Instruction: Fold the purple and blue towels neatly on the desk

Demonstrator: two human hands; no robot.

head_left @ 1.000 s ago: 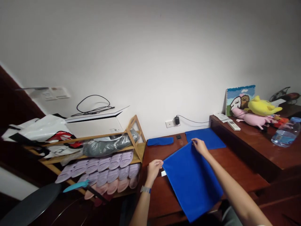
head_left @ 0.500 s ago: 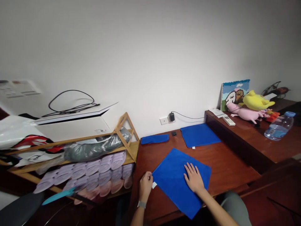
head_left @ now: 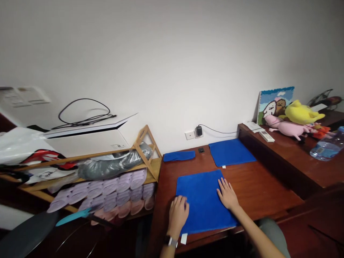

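Note:
A blue cloth (head_left: 204, 200) lies flat and nearly square to the desk, with a white tag (head_left: 184, 238) at its near left corner. My left hand (head_left: 178, 213) rests over its left edge, fingers loosely bent and a little blurred, with nothing visibly held. On the cloth's right side my right hand (head_left: 228, 194) lies palm down, fingers spread. Behind these, a second blue cloth (head_left: 232, 152) is laid flat near the wall, its tag facing me. A narrow folded blue cloth (head_left: 179, 156) sits at the back left.
The brown desk (head_left: 260, 186) meets a raised side desk on the right, holding plush toys (head_left: 303, 113), a remote (head_left: 266, 136) and a water bottle (head_left: 326, 148). Left stands a wooden rack (head_left: 154, 168) with purple slippers (head_left: 110, 187) and a white box (head_left: 88, 141).
The near cloth has turned from a diamond to a square position, its tagged corner swinging toward me. My left hand has left that corner and moved right onto the edge.

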